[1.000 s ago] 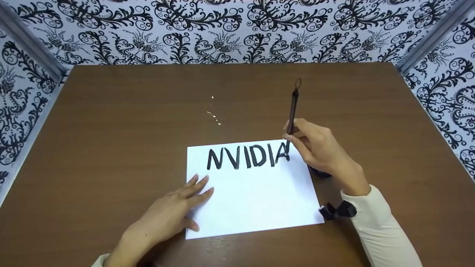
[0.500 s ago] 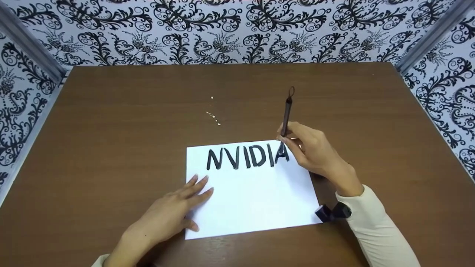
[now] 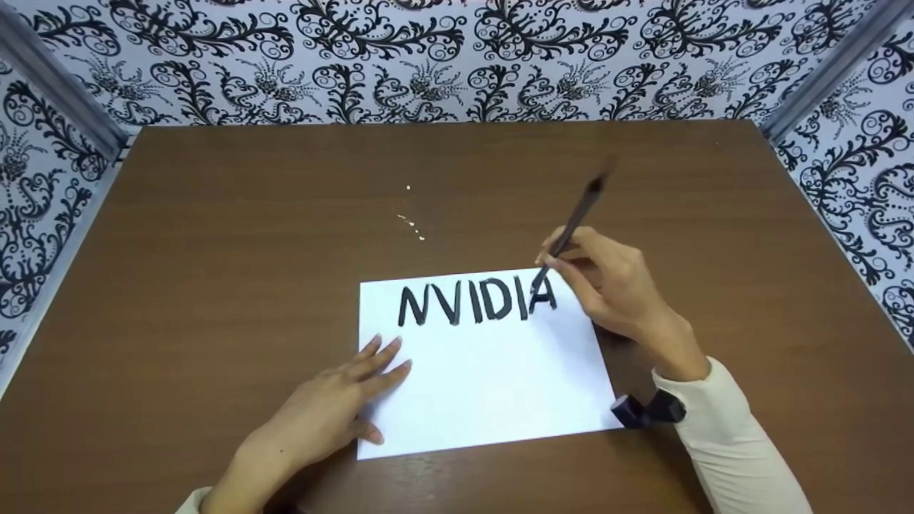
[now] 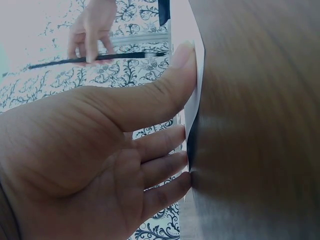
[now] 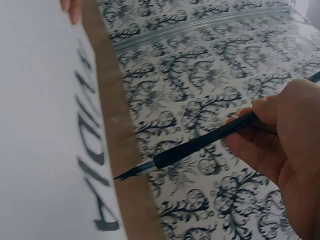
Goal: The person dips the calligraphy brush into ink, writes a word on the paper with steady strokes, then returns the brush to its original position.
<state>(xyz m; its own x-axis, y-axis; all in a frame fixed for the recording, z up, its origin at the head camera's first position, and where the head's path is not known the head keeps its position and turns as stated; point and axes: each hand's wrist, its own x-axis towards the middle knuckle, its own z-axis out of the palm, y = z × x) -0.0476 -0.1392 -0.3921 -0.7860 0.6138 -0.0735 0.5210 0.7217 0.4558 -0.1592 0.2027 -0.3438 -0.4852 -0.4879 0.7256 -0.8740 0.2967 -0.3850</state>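
Observation:
A white sheet of paper (image 3: 485, 385) lies on the brown table, with "NVIDIA" in thick black painted letters (image 3: 493, 300) along its far edge. My right hand (image 3: 618, 285) pinches a dark paintbrush (image 3: 580, 214) between thumb and fingers, the handle leaning right. The brush tip is by the left stroke of the last A; in the right wrist view the black bristles (image 5: 127, 174) show beyond a silvery ferrule, and whether they touch the paper I cannot tell. My left hand (image 3: 325, 400) rests with spread fingers on the paper's near left side.
Several small pale specks (image 3: 413, 225) lie on the table (image 3: 214, 235) beyond the paper. A black device (image 3: 646, 409) sits at my right wrist over the paper's near right corner. Black-and-white patterned walls (image 3: 428, 64) stand behind and beside the table.
The brush tip has gone from the right stroke of the last A, past its top, to the left stroke. The brush handle has swung over to the right. My left hand stays put.

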